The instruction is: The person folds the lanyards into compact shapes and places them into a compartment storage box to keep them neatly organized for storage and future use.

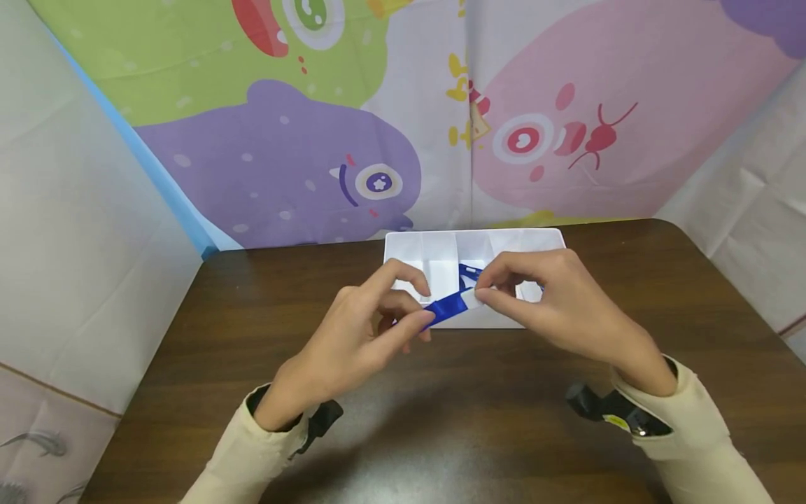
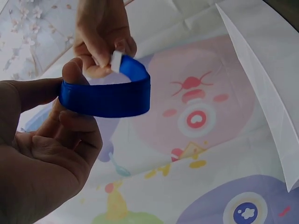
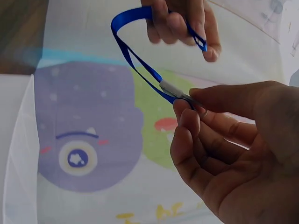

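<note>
A blue ribbon lanyard (image 1: 448, 308) is held up between both hands, over the front of a white divided box (image 1: 485, 320). My left hand (image 1: 355, 336) pinches the ribbon between thumb and fingers. At the other end, my right hand (image 1: 554, 301) pinches the pale clasp (image 3: 171, 88) between thumb and fingertips. The left wrist view shows the ribbon (image 2: 110, 99) curving in a loop from the left fingers to the clasp. Behind the right fingertips, more blue strap (image 1: 469, 271) shows in the box, partly hidden by that hand.
The white box stands at the back of the dark wooden table (image 1: 378, 434), split into compartments by upright dividers. Behind it hangs a cloth with cartoon figures (image 1: 283, 168). Pale cloth walls (image 1: 75, 175) close off both sides.
</note>
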A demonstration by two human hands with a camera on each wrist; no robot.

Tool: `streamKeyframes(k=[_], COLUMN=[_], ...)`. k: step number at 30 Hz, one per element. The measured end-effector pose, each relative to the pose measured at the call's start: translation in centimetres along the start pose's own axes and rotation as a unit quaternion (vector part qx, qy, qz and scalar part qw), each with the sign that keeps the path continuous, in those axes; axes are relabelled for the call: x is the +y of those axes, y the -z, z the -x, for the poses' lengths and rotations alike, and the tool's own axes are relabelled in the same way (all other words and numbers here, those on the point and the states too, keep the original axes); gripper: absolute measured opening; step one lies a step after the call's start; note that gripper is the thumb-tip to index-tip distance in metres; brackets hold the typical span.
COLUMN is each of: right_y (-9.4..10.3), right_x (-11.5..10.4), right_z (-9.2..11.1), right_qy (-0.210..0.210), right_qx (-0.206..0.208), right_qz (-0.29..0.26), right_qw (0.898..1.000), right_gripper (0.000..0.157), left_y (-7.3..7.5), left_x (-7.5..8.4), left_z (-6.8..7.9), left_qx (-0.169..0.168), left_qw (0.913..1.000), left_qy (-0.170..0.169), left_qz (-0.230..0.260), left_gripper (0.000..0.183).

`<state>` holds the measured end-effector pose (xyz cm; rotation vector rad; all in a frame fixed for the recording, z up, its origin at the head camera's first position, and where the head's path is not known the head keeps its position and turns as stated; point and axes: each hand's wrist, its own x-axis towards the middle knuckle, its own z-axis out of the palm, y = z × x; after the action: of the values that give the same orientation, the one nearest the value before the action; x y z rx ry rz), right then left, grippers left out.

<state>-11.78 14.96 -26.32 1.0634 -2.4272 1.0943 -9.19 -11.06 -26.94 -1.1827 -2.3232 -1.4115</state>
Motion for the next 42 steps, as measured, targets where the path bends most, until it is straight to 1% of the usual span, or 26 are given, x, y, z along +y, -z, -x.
streamKeyframes(k=[4,8,13,17,21,25,29,32,35,38,42], right_y=[-0.7,-1.6,-2.4,-2.7,-3.1,-3.2,-2.8,-2.6,-2.8,-3.3,-3.3], right_x=[-0.4,-0.7,-1.0,-1.1,-1.1,-1.0,-0.7,-0.6,-0.6,-0.5,-0.5], right_z=[-0.1,-0.1,-0.2,-0.2,-0.2,-0.2,-0.2,-0.2,-0.2,-0.1,-0.1], right_qy=[0.008,0.016,0.010,0.000,0.007,0.020,0.010,0.000,0.002,0.011,0.014], right_qx=[-0.001,0.000,-0.005,-0.012,-0.017,-0.018,-0.014,-0.009,-0.004,0.001,0.012], right_qz=[-0.033,-0.080,-0.150,-0.180,-0.176,-0.148,-0.126,-0.124,-0.124,-0.111,-0.090], right_qw=[0.999,0.997,0.989,0.984,0.984,0.989,0.992,0.992,0.992,0.994,0.996], right_gripper=[0.015,0.014,0.009,0.010,0.014,0.013,0.011,0.011,0.012,0.014,0.013], left_y=[-0.4,-0.8,-1.1,-1.3,-1.5,-1.7,-1.5,-1.4,-1.5,-1.8,-2.0], left_x=[-0.1,-0.4,-0.8,-1.0,-1.0,-1.0,-1.1,-1.1,-1.3,-1.4,-1.3], left_z=[-0.1,-0.2,-0.2,-0.2,-0.3,-0.3,-0.3,-0.3,-0.4,-0.4,-0.5], left_qx=[0.000,-0.008,-0.015,-0.012,-0.011,-0.011,-0.010,-0.006,-0.004,-0.006,-0.004], left_qw=[1.0000,0.9999,0.9997,0.9995,0.9992,0.9983,0.9979,0.9979,0.9976,0.9970,0.9967], left_qy=[-0.001,-0.008,-0.018,-0.024,-0.027,-0.027,-0.015,-0.009,-0.018,-0.029,-0.029], left_qz=[0.006,0.005,-0.008,-0.018,-0.029,-0.050,-0.063,-0.064,-0.066,-0.071,-0.075], left_gripper=[0.020,0.020,0.020,0.021,0.021,0.020,0.018,0.021,0.022,0.021,0.021])
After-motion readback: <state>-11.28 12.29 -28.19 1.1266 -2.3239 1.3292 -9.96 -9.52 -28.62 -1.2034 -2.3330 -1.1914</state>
